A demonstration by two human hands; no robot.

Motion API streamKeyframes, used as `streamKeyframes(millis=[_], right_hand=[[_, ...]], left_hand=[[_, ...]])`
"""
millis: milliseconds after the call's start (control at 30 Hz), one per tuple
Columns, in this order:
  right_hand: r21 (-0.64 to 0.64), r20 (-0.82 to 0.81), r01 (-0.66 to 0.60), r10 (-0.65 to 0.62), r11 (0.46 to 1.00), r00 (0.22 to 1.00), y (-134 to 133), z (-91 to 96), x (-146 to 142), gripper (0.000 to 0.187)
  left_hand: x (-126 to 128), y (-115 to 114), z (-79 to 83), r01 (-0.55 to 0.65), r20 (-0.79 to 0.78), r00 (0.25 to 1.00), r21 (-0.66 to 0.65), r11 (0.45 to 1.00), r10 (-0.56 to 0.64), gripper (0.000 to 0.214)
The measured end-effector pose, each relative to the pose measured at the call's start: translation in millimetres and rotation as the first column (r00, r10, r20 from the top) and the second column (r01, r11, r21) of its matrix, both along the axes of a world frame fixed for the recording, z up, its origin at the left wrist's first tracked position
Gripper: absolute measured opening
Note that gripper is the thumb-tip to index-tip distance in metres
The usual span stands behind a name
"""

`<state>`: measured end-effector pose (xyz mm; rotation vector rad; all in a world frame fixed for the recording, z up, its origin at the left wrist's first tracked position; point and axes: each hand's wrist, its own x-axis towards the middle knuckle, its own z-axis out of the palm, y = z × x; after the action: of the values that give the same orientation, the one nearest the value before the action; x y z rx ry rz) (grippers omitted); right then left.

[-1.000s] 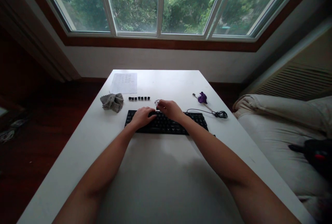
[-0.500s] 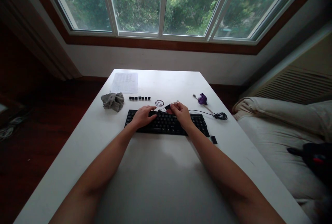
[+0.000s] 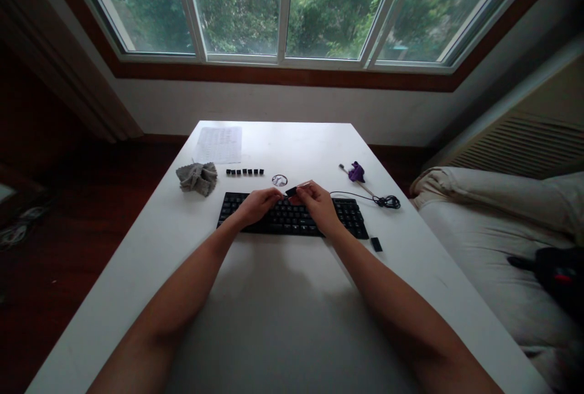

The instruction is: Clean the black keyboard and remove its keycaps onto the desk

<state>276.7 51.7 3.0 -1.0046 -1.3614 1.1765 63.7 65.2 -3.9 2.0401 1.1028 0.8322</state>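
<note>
Both my hands hover over a black keyboard (image 3: 347, 216) in the middle of the white table (image 3: 274, 297). My right hand (image 3: 318, 202) is closed on a thin wire tool (image 3: 305, 184) with a small black keycap (image 3: 291, 191) at its tip. My left hand (image 3: 256, 205) has its fingers curled, and its fingertips pinch that keycap from the left. The two hands almost touch above the keyboard's top row.
Behind the keyboard lie a row of loose black keycaps (image 3: 245, 171), a small round piece (image 3: 279, 180), a grey cloth (image 3: 197, 176) and a paper sheet (image 3: 219, 145). A purple brush (image 3: 356, 172), a coiled cable (image 3: 387, 201) and a small black piece (image 3: 376, 244) lie on the right. A bed (image 3: 493, 224) stands beside the table.
My right hand moved off the round piece to the right and lifted the wire tool with a keycap. My left hand left the keys and reached to the keycap.
</note>
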Motion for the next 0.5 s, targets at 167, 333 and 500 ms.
streamKeyframes(millis=[167, 333, 500], right_hand=[[-0.011, -0.043, -0.028, 0.027, 1.000, 0.999, 0.1, 0.8, 2.1, 0.037], [0.006, -0.021, -0.081, 0.081, 0.997, 0.996, 0.9, 3.8, 7.7, 0.039], [0.048, 0.056, -0.210, 0.207, 0.977, 0.977, -2.4, 10.1, 14.7, 0.034]], left_hand=[[2.3, 2.0, -2.1, 0.056, 0.084, 0.996, -0.202, 0.978, -0.040, 0.037], [2.4, 4.4, -3.0, 0.139, 0.297, 0.955, -0.448, 0.883, 0.000, 0.040], [0.7, 2.1, -4.2, 0.200, 0.358, 0.933, -0.590, 0.782, 0.032, 0.033]])
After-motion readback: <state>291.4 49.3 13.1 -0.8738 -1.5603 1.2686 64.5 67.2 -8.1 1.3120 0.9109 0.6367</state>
